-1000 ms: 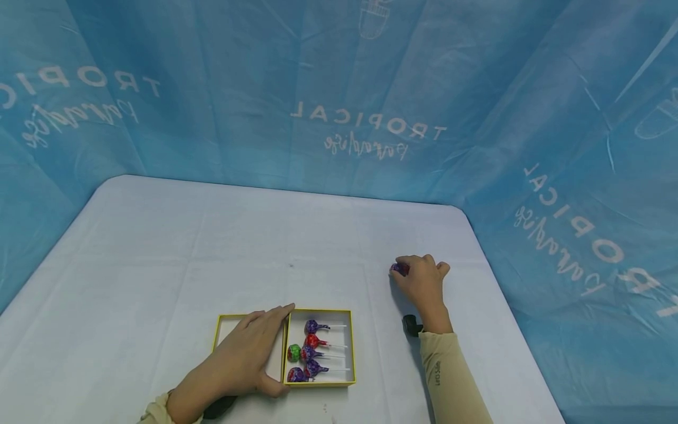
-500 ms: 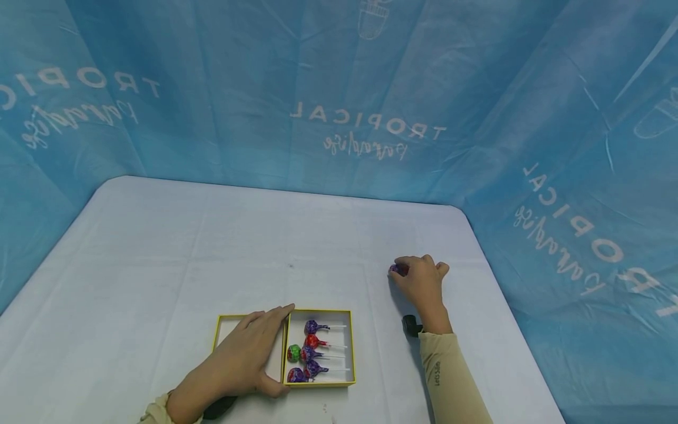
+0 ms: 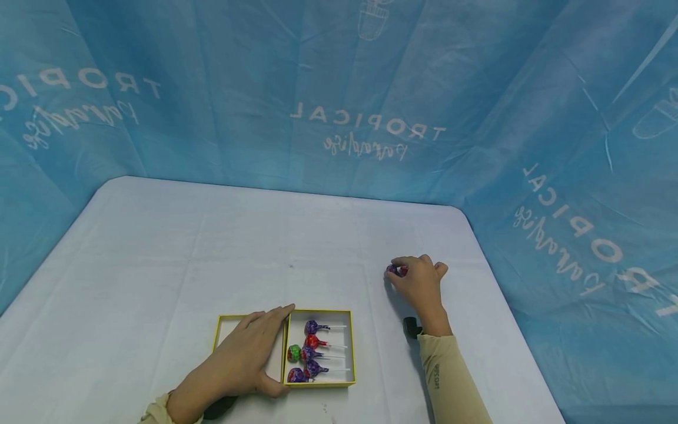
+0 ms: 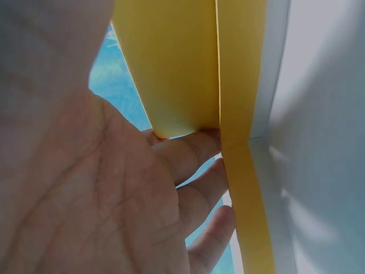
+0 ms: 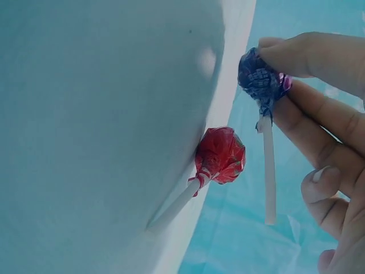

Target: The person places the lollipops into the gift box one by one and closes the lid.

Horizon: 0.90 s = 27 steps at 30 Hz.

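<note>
Your head view is softly lit: the table (image 3: 238, 235) looks bright out to its far corners, and your right hand (image 3: 421, 285) casts a faint shadow toward its left edge. Your left-wrist view is dimmer, your left hand (image 4: 125, 188) dark and blurred nearest the lens. Your right-wrist view runs bluish, with the lollipop (image 5: 256, 77) slightly soft and pale glare near the table's edge.

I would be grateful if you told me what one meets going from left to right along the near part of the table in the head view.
Left hand → yellow-edged box with wrapped lollipops in it → purple lollipop → right hand.
</note>
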### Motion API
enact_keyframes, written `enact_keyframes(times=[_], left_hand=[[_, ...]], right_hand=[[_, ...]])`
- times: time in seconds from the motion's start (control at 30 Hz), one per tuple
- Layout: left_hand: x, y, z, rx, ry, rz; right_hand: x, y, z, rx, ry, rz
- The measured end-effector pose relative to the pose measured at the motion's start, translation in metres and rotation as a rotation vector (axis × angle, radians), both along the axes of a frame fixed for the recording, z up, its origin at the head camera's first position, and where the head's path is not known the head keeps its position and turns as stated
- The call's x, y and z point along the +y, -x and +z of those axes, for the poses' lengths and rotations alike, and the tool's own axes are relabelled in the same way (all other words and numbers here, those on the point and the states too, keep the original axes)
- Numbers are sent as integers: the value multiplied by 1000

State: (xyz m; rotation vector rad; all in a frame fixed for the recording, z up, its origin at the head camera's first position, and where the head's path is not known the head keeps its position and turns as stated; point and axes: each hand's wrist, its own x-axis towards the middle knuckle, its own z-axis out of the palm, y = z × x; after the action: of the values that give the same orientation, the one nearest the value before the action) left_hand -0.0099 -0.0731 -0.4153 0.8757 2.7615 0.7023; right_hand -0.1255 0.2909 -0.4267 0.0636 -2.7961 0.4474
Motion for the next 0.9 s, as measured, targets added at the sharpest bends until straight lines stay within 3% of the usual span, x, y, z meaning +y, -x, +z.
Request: enact_keyframes(times=[0.23, 0.53, 0.9], left_hand=[[0, 0, 1, -12, -8, -2], [1, 0, 0, 1, 0, 2], [0, 0, 0, -1, -2, -2]], right_hand=[[-3, -2, 0, 15, -1, 11], [-20, -14, 11, 36, 16, 65], [-37, -21, 11, -12, -2, 122]])
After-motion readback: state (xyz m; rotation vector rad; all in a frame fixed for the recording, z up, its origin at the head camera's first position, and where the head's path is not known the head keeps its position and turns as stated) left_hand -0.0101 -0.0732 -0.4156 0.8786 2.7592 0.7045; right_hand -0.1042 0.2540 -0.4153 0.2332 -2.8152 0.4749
